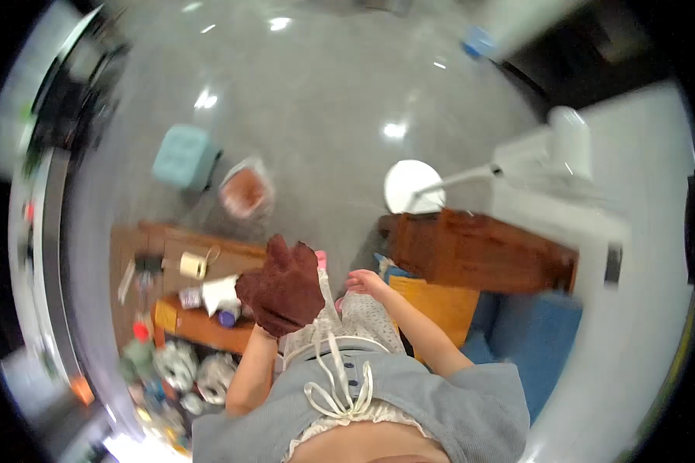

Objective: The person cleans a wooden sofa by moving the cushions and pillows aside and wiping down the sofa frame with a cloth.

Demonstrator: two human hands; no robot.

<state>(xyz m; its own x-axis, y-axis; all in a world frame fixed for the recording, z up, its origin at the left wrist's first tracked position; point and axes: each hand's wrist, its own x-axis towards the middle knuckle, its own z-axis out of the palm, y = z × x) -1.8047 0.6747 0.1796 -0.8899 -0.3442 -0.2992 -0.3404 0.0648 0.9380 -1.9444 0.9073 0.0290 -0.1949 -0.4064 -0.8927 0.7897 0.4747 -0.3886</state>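
Maroon cloth point(282, 289) sits just left of the frame's centre, at the top of the raised left forearm point(253, 378), its upper edge splaying into lobes. It covers the left hand entirely, so I cannot tell whether the fingers grip it or merely lie beneath; the draping suggests the hand supports it from below. Held there, it appears to overlap the near end of the wooden bench point(174, 232) at centre left, though contact cannot be judged. The right hand point(367, 282), right of centre, is open with fingers loosely spread, with nothing visible in it, probably because one hand suffices to bear something so light. On the bench, a cream cylindrical item point(193, 265) and a white crumpled item point(222, 295) lie beside the cloth, seemingly set within arm's reach.
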